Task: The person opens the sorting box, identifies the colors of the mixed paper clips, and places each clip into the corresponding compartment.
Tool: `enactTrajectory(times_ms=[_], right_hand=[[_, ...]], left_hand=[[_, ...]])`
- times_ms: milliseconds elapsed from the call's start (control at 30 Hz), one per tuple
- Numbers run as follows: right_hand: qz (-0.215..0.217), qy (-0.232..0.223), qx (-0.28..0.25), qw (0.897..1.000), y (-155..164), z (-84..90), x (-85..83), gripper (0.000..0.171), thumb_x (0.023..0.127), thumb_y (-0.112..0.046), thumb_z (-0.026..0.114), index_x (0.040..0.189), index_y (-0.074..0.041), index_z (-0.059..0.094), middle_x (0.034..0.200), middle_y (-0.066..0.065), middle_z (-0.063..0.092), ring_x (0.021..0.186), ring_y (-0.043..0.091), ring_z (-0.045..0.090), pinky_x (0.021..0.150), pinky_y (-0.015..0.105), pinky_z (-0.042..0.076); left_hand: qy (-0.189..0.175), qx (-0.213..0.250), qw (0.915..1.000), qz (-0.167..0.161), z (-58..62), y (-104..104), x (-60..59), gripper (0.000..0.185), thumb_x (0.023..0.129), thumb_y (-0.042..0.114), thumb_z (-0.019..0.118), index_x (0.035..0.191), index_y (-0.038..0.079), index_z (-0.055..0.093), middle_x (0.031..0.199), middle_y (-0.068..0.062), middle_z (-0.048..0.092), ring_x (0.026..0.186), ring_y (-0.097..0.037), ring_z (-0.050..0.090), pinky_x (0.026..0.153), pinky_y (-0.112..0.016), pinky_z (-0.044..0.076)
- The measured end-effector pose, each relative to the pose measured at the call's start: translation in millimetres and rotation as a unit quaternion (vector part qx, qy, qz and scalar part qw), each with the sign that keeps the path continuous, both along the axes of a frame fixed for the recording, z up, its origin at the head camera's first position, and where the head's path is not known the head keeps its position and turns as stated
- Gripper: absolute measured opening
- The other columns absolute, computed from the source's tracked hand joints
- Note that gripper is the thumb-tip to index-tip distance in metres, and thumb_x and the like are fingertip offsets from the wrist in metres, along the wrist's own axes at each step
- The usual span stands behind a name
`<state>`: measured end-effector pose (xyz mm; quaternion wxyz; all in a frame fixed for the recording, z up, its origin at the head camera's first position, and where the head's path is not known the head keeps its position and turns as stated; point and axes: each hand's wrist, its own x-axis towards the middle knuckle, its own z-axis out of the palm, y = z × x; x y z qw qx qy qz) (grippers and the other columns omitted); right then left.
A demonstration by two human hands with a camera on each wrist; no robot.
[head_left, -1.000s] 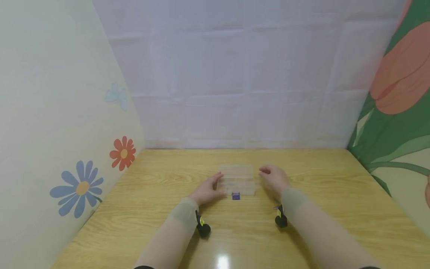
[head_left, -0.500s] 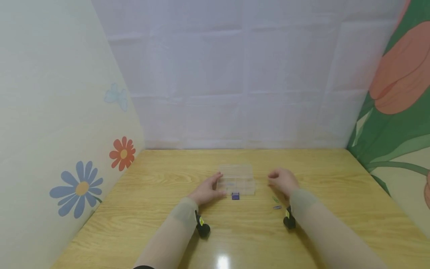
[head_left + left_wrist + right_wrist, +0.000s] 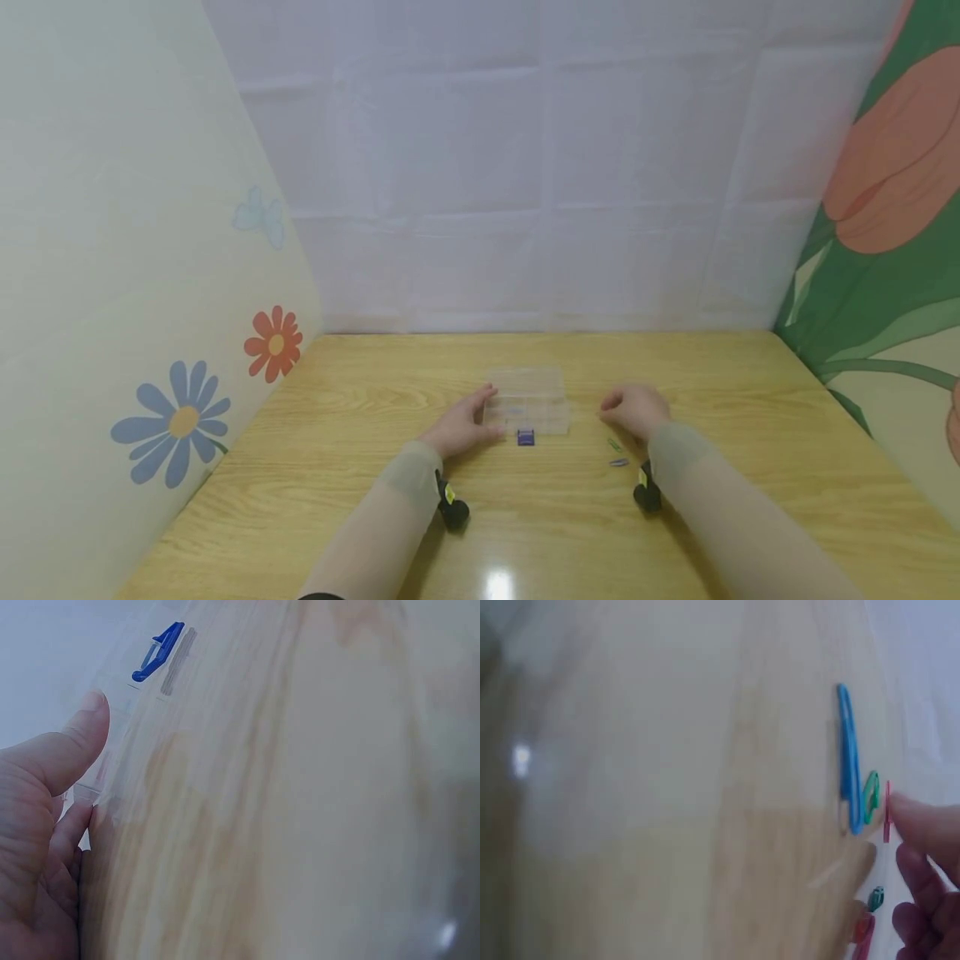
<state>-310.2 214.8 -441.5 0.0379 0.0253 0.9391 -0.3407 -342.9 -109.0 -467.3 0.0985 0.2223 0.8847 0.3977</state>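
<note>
- A makeshift tabletop booth, probably a staged recording corner rather than a lived-in room.
- A wooden table (image 3: 525, 533) is boxed in by a creased white sheet (image 3: 540, 167).
- Flower-print panels (image 3: 180, 417) and a tulip-print panel (image 3: 892, 167) close the sides.

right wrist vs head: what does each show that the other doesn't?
Right wrist only: close up, a blue clip, a green clip and a pink one by the fingertips, plus two more small pieces lower down.

Head only: the left hand touching a clear box, a small dark blue item in front of it, the flowered walls.

Both: the right hand, the wooden table, clips lying by that hand.
</note>
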Motion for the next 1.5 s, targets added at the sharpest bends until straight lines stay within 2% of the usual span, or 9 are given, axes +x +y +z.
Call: enactTrajectory(times_ms=[100,333,433,533,767,1000,1367,1500], right_hand=[[0.006,0.0,0.018,1.0,-0.7,0.8,1.1,0.012,0.083,-0.024,0.075,0.091,-0.015,0.072,0.101,0.004,0.067,0.098,0.027,0.056,0.087,0.048,0.044],[0.006,-0.013,0.036,0.999,-3.5,5.3,5.8,0.012,0.085,-0.024,0.073,0.086,-0.013,0.07,0.095,0.005,0.065,0.084,0.023,0.056,0.064,0.033,0.048],[0.004,-0.019,0.043,0.999,-5.7,8.0,7.5,0.013,0.085,-0.024,0.072,0.086,-0.011,0.07,0.094,0.006,0.065,0.083,0.023,0.056,0.066,0.034,0.049],[0.009,-0.016,0.06,0.998,-7.1,10.0,8.0,0.016,0.085,-0.026,0.072,0.087,-0.01,0.07,0.094,0.006,0.065,0.085,0.024,0.057,0.073,0.039,0.048],[0.028,-0.01,0.1,0.995,-9.2,10.7,7.5,0.019,0.087,-0.029,0.071,0.086,-0.01,0.069,0.092,0.005,0.066,0.088,0.026,0.058,0.082,0.046,0.046],[0.036,-0.005,0.117,0.993,-10.1,9.6,6.1,0.019,0.088,-0.029,0.069,0.087,-0.01,0.068,0.094,0.005,0.067,0.094,0.03,0.059,0.089,0.051,0.043],[0.035,0.01,0.113,0.993,-10.3,3.2,5.8,0.018,0.089,-0.027,0.068,0.088,-0.01,0.067,0.091,0.003,0.066,0.089,0.025,0.058,0.084,0.048,0.045],[0.022,0.015,0.083,0.996,-10.9,5.6,5.2,0.014,0.091,-0.021,0.064,0.093,-0.007,0.066,0.091,0.005,0.065,0.085,0.024,0.057,0.077,0.043,0.048]], left_hand=[[-0.003,0.0,1.0,0.0,-1.0,-0.7,-0.7,0.08,0.084,0.036,0.075,0.15,0.014,0.035,0.158,-0.001,0.023,0.144,-0.026,0.021,0.117,-0.045,0.017],[-0.005,-0.009,0.9999,0.001,-0.6,-1.2,-1.3,0.08,0.084,0.037,0.074,0.15,0.016,0.034,0.159,0.001,0.022,0.144,-0.026,0.021,0.117,-0.046,0.018],[-0.004,-0.011,0.9999,0.003,0.9,-0.8,-0.1,0.079,0.085,0.036,0.073,0.15,0.016,0.034,0.159,0.001,0.022,0.144,-0.025,0.021,0.117,-0.045,0.017],[-0.008,-0.008,0.9999,0.003,1.8,-0.5,0.6,0.078,0.085,0.035,0.073,0.15,0.015,0.034,0.159,0.0,0.022,0.144,-0.026,0.02,0.117,-0.045,0.017],[-0.021,-0.004,0.9998,0.004,0.9,-1.1,-2.5,0.079,0.084,0.035,0.074,0.15,0.017,0.035,0.159,0.001,0.022,0.144,-0.026,0.02,0.117,-0.045,0.017],[-0.009,-0.019,0.9998,0.002,1.7,0.3,-7.5,0.079,0.083,0.033,0.076,0.149,0.015,0.037,0.158,0.0,0.024,0.143,-0.026,0.022,0.117,-0.044,0.018],[-0.019,-0.024,0.9991,0.028,2.8,6.1,-12.0,0.078,0.082,0.037,0.076,0.148,0.022,0.039,0.157,0.008,0.024,0.143,-0.023,0.023,0.116,-0.045,0.019],[-0.021,-0.015,0.999,0.035,1.5,6.8,-11.5,0.078,0.081,0.039,0.077,0.148,0.024,0.039,0.157,0.009,0.025,0.143,-0.023,0.024,0.116,-0.047,0.019]])
